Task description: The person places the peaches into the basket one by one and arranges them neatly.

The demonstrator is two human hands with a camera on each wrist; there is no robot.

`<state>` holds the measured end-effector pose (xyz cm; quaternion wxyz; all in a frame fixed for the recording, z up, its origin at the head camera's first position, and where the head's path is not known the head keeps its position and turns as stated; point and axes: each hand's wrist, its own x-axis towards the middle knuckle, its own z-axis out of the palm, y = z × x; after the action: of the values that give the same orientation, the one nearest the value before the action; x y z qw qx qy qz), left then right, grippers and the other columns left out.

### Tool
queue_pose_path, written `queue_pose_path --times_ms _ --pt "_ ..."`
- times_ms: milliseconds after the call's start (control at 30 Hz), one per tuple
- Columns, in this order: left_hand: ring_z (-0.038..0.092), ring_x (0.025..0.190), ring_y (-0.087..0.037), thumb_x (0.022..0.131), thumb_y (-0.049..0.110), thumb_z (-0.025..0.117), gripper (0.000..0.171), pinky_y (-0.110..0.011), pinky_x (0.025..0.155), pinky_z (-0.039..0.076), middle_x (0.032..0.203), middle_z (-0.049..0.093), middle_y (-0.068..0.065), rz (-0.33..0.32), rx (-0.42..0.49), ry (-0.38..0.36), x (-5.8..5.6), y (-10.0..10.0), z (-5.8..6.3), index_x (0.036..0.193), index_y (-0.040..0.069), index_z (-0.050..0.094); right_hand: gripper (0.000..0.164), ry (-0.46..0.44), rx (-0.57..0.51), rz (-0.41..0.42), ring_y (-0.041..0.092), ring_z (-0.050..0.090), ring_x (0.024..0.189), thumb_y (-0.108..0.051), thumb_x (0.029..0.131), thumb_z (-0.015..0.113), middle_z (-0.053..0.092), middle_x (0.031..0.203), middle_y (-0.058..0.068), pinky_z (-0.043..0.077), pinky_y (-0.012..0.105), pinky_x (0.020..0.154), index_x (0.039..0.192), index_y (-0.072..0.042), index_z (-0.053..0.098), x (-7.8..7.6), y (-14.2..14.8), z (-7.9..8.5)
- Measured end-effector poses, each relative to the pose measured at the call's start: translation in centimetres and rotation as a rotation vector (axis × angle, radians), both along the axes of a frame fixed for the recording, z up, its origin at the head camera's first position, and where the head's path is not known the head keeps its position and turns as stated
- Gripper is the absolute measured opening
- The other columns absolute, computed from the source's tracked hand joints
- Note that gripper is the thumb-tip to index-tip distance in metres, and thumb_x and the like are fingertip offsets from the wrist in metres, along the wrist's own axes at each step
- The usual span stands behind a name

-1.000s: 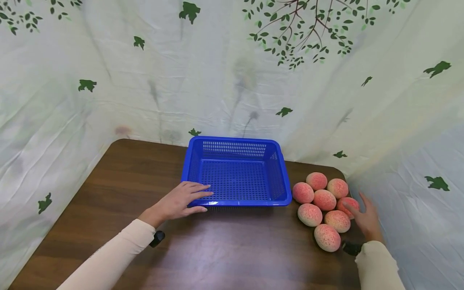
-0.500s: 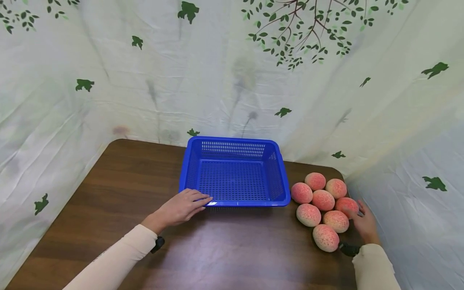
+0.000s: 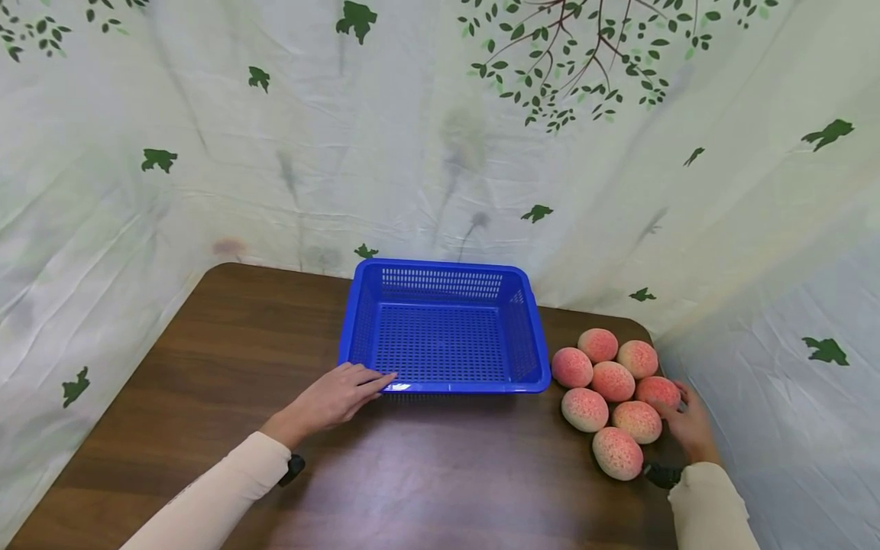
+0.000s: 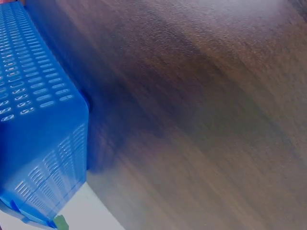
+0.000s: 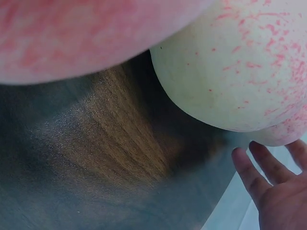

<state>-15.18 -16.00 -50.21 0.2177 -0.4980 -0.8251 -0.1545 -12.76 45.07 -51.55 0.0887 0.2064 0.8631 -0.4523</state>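
Observation:
A blue plastic basket (image 3: 440, 386) with perforated walls stands at the back of the table. At its front left corner my left hand (image 3: 330, 401) holds the rim, fingers lying over it and thumb hidden beneath. The left wrist view shows the basket's outer wall (image 4: 43, 124) but not the hand. Several pink-and-cream peaches (image 3: 613, 381) lie clustered right of the basket. My right hand (image 3: 690, 424) is at the rightmost peach (image 3: 656, 390), thumb and fingers on either side of it. In the right wrist view, nearer peaches (image 5: 230, 67) partly cover this hand.
The brown wooden table (image 3: 440, 473) has its right edge close beside the right hand. A pale cloth backdrop (image 3: 412, 153) with printed leaves hangs behind the table and along both sides.
The left hand's fingers have drawn back from inside the basket and come down onto its rim. The right hand's fingers have closed in around the rightmost peach, which stays in place.

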Motion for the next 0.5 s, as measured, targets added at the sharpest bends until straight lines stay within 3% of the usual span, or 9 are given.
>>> queue_pose_path --times_ms 200,333,500 --pt "0.06 0.077 -0.018 0.107 0.027 0.024 0.05 -0.032 0.068 0.046 0.094 0.069 -0.002 -0.009 0.009 0.036 0.05 0.03 -0.23 0.122 0.002 0.065 0.092 -0.019 0.004 0.027 0.052 0.008 0.139 -0.04 0.097 0.053 0.0 0.153 0.036 0.017 0.066 0.106 0.15 0.004 -0.008 -0.09 0.03 0.21" --pt "0.06 0.078 -0.017 0.107 0.027 0.023 0.05 -0.032 0.069 0.045 0.095 0.069 -0.001 0.004 -0.002 0.044 0.09 0.06 -0.5 0.122 0.003 0.064 0.09 -0.001 0.004 0.061 0.051 0.013 0.139 -0.037 0.097 0.055 0.008 0.152 0.036 0.018 0.065 0.106 0.15 0.006 -0.005 -0.17 -0.02 0.29" --pt "0.061 0.082 -0.019 0.106 0.021 0.036 0.037 -0.033 0.071 0.045 0.097 0.068 -0.003 0.003 0.008 0.035 0.08 0.0 -0.85 0.119 0.0 0.063 0.087 -0.001 -0.001 0.073 0.051 0.015 0.138 -0.034 0.098 0.055 0.011 0.151 0.035 0.018 0.066 0.106 0.15 0.007 -0.001 -0.27 -0.09 0.37"
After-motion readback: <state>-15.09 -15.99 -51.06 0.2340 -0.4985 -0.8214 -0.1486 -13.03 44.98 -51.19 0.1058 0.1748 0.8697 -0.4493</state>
